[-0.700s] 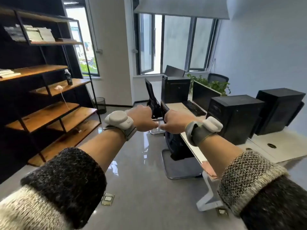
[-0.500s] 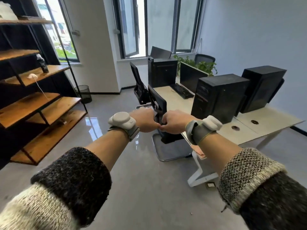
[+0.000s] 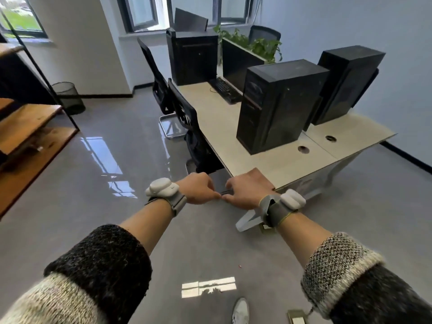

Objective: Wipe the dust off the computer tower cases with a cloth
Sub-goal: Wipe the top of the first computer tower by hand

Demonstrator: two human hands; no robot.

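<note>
Both arms reach straight out, and the pose matches that of half a second ago. The left hand (image 3: 198,191) and the right hand (image 3: 247,191) are each curled into a loose fist, and their thumb tips meet between them. I cannot make out anything held in either fist. A white wrist band (image 3: 162,187) sits on the left wrist and another band (image 3: 292,199) on the right.

What differs is the view. It has tipped down and moved closer, so the hands now lie lower in the picture, over the near corner of the desk (image 3: 268,164). Earlier they were in front of the chair.

The nearest tower (image 3: 278,104) stands upright on the desk at 1 o'clock from the hands, and it looks larger than before. The second tower (image 3: 346,83) stands just behind it at 2 o'clock. The third tower (image 3: 192,58) is at the far end of the desk at 12 o'clock.

A keyboard (image 3: 225,90) and a monitor (image 3: 236,59) lie between the far and near towers. The near chair (image 3: 184,113) is tucked against the desk's left edge at 11 o'clock.

The shelf (image 3: 28,127) has slid towards 9 o'clock, and its upper boards are now out of the picture. A shoe (image 3: 240,311) has come into view at 6 o'clock.
</note>
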